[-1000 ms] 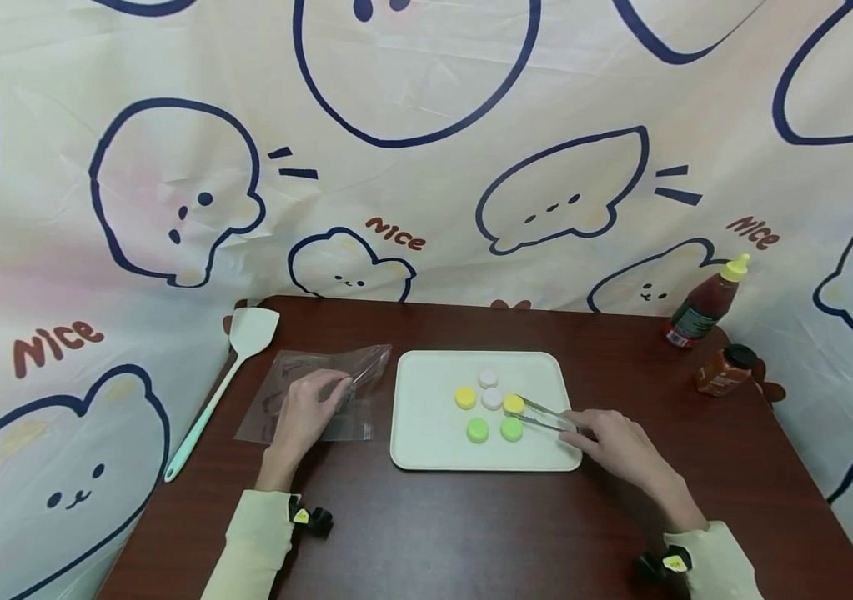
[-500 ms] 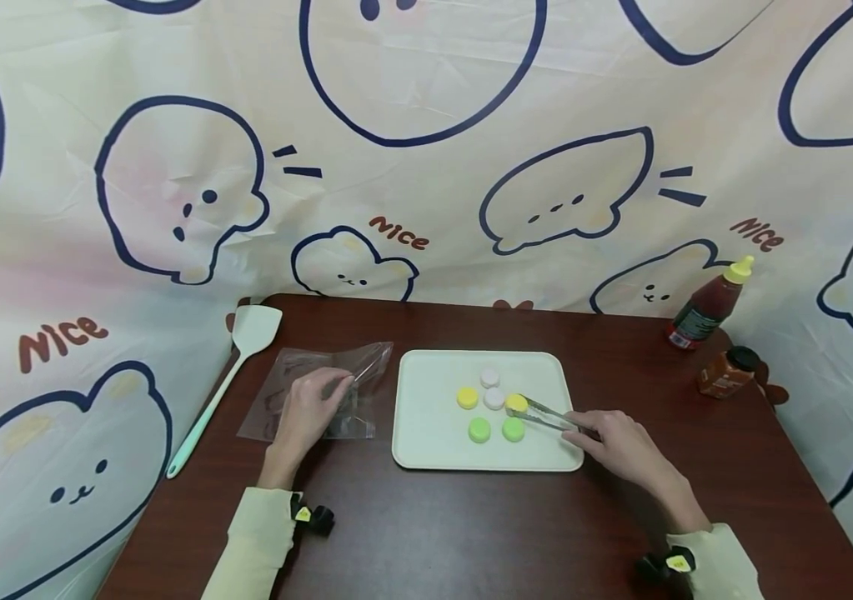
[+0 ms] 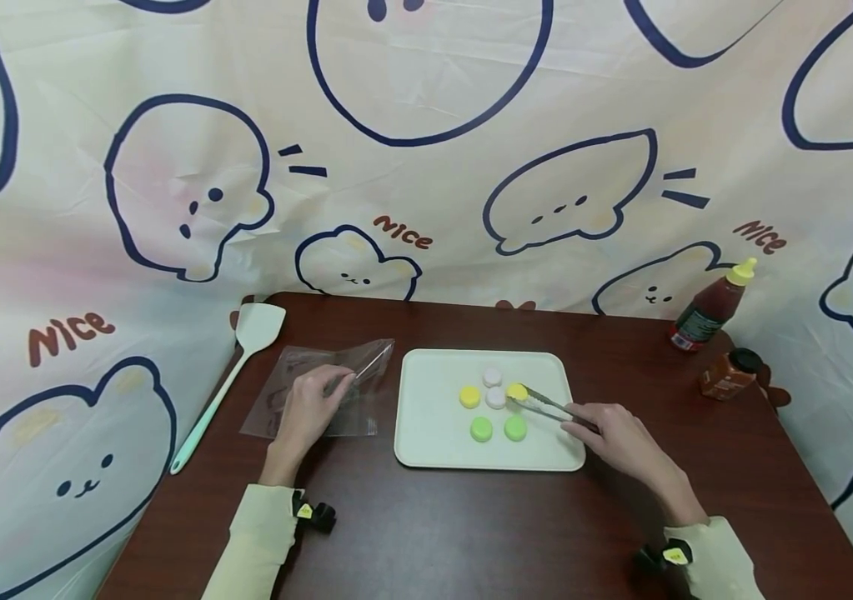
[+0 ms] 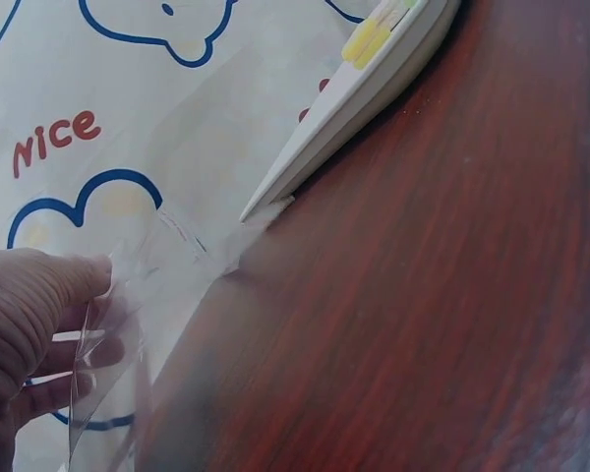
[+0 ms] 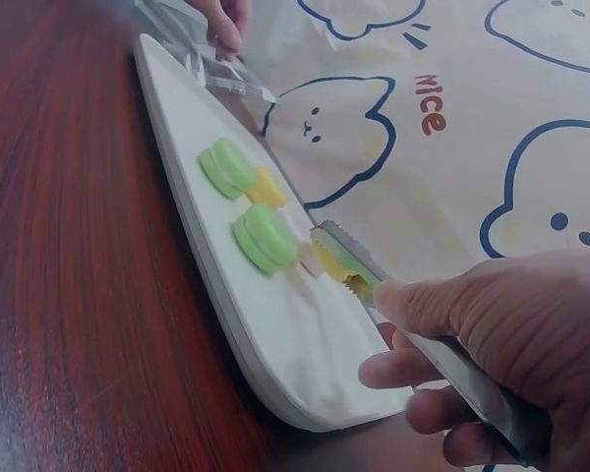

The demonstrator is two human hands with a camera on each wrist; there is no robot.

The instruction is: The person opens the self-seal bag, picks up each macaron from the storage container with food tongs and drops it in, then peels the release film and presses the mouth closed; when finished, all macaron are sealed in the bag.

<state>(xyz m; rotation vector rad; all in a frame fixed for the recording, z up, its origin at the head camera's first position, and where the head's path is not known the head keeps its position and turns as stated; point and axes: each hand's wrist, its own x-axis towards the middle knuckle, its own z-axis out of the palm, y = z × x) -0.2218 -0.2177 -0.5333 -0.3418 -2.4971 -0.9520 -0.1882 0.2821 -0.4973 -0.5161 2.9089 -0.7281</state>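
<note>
My left hand (image 3: 311,407) pinches the edge of a clear plastic bag (image 3: 357,423), left of the white tray (image 3: 426,442). In the left wrist view the bag's film (image 4: 108,364) stands up beside the fingers. My right hand (image 3: 624,442) grips metal tongs (image 5: 467,383) over the tray's right side. Their serrated tips hold a yellow macaron (image 3: 517,390). On the tray lie another yellow macaron (image 3: 469,397), a pale lilac macaron (image 3: 492,377), a second lilac one (image 3: 496,398), and two green macarons (image 3: 481,429) nearer the front.
A spatula (image 3: 261,325) with a white head and mint handle lies along the table's left edge. A red sauce bottle (image 3: 709,310) with a yellow cap and a black-lidded spice jar (image 3: 726,375) stand at the back right. A printed cloth (image 3: 441,208) hangs behind the table.
The tongs and the yellow macaron in them have shifted slightly toward the back of the tray, away from the green macaron. My left hand keeps its hold on the bag.
</note>
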